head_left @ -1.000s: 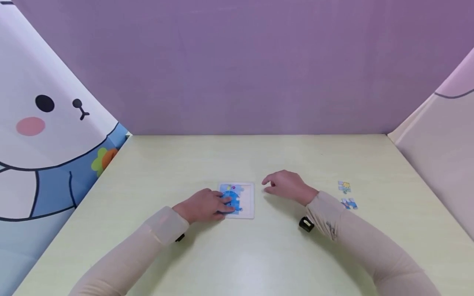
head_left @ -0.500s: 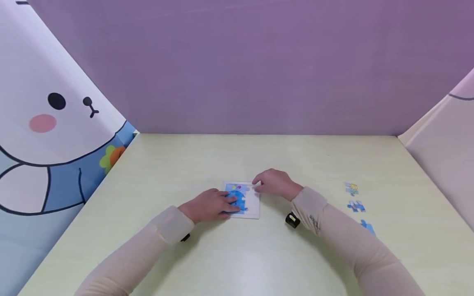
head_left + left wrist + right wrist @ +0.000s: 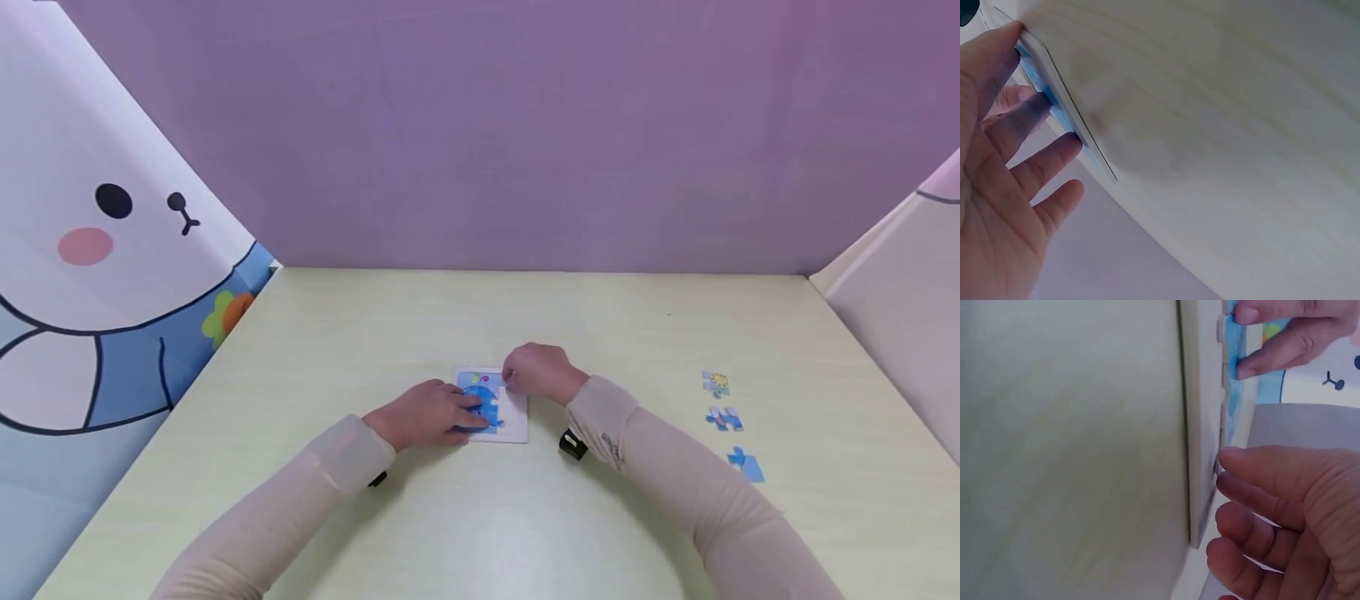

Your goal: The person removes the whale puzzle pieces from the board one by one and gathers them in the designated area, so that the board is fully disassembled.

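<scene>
Puzzle board point(image 3: 514, 423), part-filled: middle of tabletop point(image 3: 480, 517). Left hand point(image 3: 427, 416): on board, fingers extended. Right hand point(image 3: 540, 372): newly at board's far right corner; cannot tell if gripping. Suggests work near bare strip. Loose pieces point(image 3: 724, 418): three, towards right edge.

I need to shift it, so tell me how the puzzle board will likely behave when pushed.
The puzzle board is likely stiff: its edge looks straight in the right wrist view. Lying flat, it should slide rather than roll. Thin-looking, it's probably light.

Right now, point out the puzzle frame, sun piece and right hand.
Puzzle frame point(image 3: 514, 423), head view, bare right part.
Sun piece point(image 3: 717, 382), head view, printed sun.
Right hand point(image 3: 542, 371), head view, hand's back.
</scene>
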{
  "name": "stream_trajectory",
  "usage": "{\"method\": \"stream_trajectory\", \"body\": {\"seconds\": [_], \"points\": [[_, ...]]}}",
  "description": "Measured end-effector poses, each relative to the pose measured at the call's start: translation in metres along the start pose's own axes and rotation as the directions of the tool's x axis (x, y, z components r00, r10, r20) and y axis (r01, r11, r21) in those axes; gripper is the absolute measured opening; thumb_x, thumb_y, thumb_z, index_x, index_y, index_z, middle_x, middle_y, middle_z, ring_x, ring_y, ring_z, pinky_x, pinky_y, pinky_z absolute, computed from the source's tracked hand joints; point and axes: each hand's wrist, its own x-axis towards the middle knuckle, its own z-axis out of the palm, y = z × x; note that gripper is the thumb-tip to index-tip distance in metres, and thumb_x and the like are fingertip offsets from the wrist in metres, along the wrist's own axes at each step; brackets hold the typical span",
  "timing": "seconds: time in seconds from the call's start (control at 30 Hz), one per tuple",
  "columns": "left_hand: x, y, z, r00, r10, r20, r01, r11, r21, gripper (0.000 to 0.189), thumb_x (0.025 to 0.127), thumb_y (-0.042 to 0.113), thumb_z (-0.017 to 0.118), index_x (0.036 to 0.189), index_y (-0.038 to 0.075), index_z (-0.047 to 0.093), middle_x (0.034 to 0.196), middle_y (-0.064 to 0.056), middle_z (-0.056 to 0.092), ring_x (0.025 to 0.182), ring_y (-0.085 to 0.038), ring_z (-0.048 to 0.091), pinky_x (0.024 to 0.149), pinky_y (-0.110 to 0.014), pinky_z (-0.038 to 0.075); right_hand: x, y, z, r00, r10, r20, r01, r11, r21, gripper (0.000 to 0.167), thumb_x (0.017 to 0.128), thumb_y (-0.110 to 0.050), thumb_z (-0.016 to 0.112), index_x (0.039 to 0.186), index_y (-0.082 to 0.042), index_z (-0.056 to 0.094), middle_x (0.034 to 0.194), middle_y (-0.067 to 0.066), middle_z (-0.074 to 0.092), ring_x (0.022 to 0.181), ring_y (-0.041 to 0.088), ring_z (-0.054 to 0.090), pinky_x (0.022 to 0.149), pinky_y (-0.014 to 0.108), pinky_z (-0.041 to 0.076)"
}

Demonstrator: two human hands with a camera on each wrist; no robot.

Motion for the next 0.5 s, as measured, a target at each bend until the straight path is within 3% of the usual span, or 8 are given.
{"method": "stream_trajectory", "body": {"seconds": [0.5], "points": [[0.0, -0.0001, 0.0012, 0.999, -0.032, 0.02, 0.033, 0.999, -0.041, 0.035, 0.091, 0.031, 0.067, 0.125, 0.025, 0.066, 0.131, -0.005, 0.06, 0.114, -0.026, 0.059, 0.088, -0.04, 0.049, 0.0059, -0.01, 0.0024, 0.999, 0.036, -0.009, -0.036, 0.999, -0.03, 0.014, 0.088, -0.014, 0.066, 0.098, -0.012, 0.076, 0.098, 0.001, 0.071, 0.077, 0.013, 0.058, 0.069, 0.035, 0.049]]}}
